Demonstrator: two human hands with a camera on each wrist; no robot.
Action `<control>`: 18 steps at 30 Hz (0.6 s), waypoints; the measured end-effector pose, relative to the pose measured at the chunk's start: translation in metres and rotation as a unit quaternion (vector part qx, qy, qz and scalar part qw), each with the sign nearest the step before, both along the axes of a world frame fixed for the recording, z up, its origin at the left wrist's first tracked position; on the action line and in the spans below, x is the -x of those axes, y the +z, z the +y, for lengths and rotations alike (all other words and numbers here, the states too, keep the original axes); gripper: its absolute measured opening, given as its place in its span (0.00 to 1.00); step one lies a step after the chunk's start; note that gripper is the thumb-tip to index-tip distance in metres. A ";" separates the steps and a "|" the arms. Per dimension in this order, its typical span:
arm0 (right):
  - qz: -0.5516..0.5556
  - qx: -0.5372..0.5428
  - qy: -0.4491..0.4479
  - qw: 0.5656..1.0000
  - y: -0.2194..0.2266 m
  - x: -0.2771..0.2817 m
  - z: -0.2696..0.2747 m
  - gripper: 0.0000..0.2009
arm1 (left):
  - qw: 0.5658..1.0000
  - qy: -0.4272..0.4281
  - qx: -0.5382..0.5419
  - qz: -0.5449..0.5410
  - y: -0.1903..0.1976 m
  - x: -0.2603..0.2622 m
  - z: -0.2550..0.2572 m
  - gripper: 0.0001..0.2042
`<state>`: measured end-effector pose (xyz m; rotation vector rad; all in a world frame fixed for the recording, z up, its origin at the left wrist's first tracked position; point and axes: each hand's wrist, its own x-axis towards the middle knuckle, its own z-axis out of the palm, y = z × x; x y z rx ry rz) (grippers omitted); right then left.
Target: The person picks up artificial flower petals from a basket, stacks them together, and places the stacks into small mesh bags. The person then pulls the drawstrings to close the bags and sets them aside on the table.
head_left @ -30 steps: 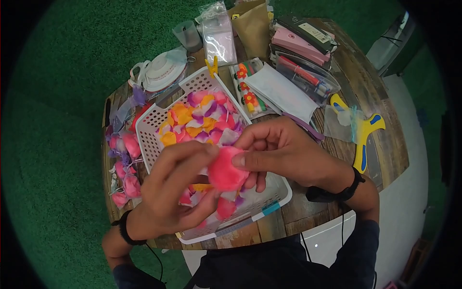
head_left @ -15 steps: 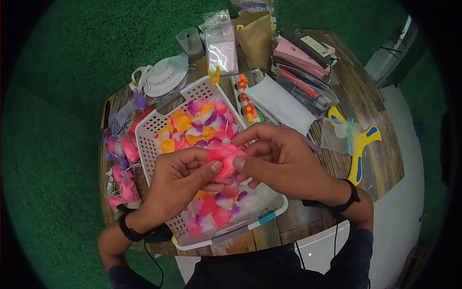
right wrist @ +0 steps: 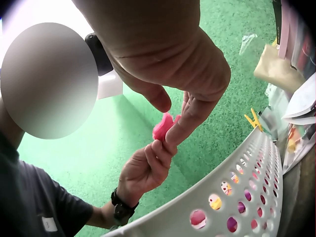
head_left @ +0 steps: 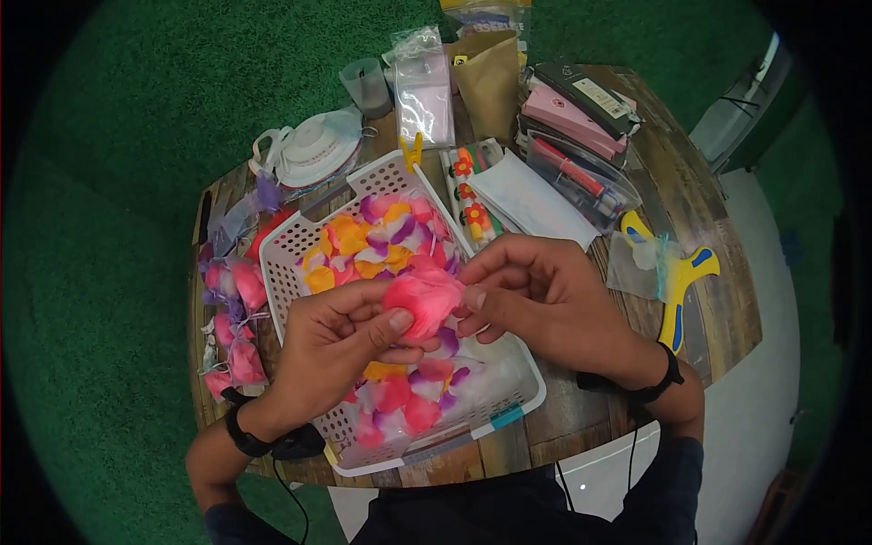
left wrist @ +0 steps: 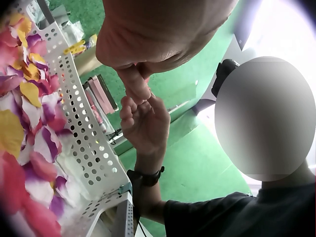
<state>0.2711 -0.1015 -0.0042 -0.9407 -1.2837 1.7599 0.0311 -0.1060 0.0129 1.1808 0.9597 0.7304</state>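
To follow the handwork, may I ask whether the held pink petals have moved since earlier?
Yes, slightly away from the body: the pink petals appear nearer the yellow clip on the basket.

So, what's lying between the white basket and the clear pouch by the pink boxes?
In the head view, a flower-patterned packet lies nearest the basket, then a flat white sheet beside the clear pouch.

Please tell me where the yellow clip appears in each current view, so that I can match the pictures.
Head: just above centre, upright at the basket's far corner, yellow clip.
Left wrist: upper left, at the rim, lying sideways.
Right wrist: right of centre, at the rim's upper end.
Shared landmark: the white basket with holes in its walls.
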 end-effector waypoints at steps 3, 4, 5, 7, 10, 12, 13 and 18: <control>0.007 -0.016 -0.016 1.000 -0.003 0.002 -0.001 0.09 | 1.000 -0.004 -0.001 -0.006 -0.002 0.002 0.000 0.15; 0.007 -0.015 -0.017 1.000 -0.005 0.002 0.000 0.09 | 1.000 -0.006 -0.001 -0.006 -0.002 0.003 0.001 0.16; 0.016 -0.017 -0.014 1.000 -0.009 0.002 0.001 0.09 | 1.000 -0.008 0.000 -0.005 -0.002 0.003 0.001 0.16; 0.025 -0.019 -0.012 0.999 -0.010 0.002 0.001 0.09 | 1.000 -0.009 -0.001 -0.003 -0.002 0.002 0.001 0.16; 0.027 -0.007 -0.009 1.000 -0.008 0.001 0.000 0.08 | 1.000 -0.017 -0.014 -0.003 -0.006 0.002 0.002 0.16; 0.009 0.004 -0.010 1.000 -0.003 0.001 -0.001 0.07 | 1.000 0.000 -0.021 -0.003 -0.010 -0.001 0.000 0.16; 0.009 0.005 -0.010 1.000 -0.005 0.001 -0.001 0.07 | 0.999 0.017 -0.028 -0.004 -0.012 -0.002 0.000 0.16; 0.013 -0.042 -0.006 0.999 -0.008 0.000 -0.001 0.07 | 1.000 0.005 -0.023 -0.015 -0.012 -0.005 0.002 0.18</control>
